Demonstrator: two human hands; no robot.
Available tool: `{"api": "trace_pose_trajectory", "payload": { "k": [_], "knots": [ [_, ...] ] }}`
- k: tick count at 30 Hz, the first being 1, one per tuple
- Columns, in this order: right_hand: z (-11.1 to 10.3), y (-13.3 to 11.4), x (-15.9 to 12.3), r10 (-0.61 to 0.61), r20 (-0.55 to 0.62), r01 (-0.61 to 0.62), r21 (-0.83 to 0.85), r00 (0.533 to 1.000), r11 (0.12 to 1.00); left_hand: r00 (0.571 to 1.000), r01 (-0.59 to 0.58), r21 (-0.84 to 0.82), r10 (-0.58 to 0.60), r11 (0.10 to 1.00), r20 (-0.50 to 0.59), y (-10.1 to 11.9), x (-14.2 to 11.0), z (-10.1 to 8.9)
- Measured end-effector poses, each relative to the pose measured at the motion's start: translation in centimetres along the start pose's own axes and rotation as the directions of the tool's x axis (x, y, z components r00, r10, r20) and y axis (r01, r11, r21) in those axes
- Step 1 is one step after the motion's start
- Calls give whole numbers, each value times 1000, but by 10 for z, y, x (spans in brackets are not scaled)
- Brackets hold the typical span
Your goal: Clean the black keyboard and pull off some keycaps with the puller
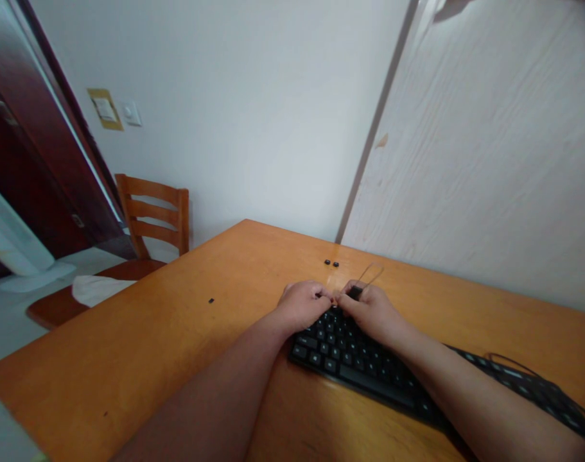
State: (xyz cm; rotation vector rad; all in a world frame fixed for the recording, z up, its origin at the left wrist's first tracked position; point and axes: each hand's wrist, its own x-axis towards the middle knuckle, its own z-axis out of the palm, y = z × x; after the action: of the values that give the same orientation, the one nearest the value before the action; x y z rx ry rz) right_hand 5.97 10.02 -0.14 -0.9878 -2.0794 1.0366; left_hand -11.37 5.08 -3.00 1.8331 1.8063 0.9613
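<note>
A black keyboard (pixel 369 378) lies at an angle on the wooden table, partly covered by my forearms. My right hand (pixel 369 308) is closed around the black handle of a keycap puller (pixel 354 292), whose thin wire loops stick out beyond the fingers, away from the keys. Over the keyboard's far left corner, my left hand (pixel 304 305) is closed in a pinch, its fingertips meeting those of the right. What is between the left fingertips is too small to make out. Two black keycaps (pixel 331 263) sit on the table just beyond my hands.
On the left of the wooden table (pixel 176 359) lies another small black piece (pixel 211 300). A black cable (pixel 523 366) curls over the keyboard's right end. A wooden chair (pixel 152 212) with white cloth on its seat stands past the left edge. Walls rise behind the table.
</note>
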Motion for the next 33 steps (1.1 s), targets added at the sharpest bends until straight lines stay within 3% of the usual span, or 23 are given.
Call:
{"api": "trace_pose_trajectory", "payload": {
  "k": [16, 33],
  "knots": [
    [-8, -12, 0, 81, -72, -68, 157, 994, 985, 1000, 16, -82, -16, 996, 6, -1, -1, 1],
    [-1, -9, -1, -113, -140, 128, 102, 984, 987, 993, 114, -303, -105, 946, 45, 5, -4, -5]
  ]
}}
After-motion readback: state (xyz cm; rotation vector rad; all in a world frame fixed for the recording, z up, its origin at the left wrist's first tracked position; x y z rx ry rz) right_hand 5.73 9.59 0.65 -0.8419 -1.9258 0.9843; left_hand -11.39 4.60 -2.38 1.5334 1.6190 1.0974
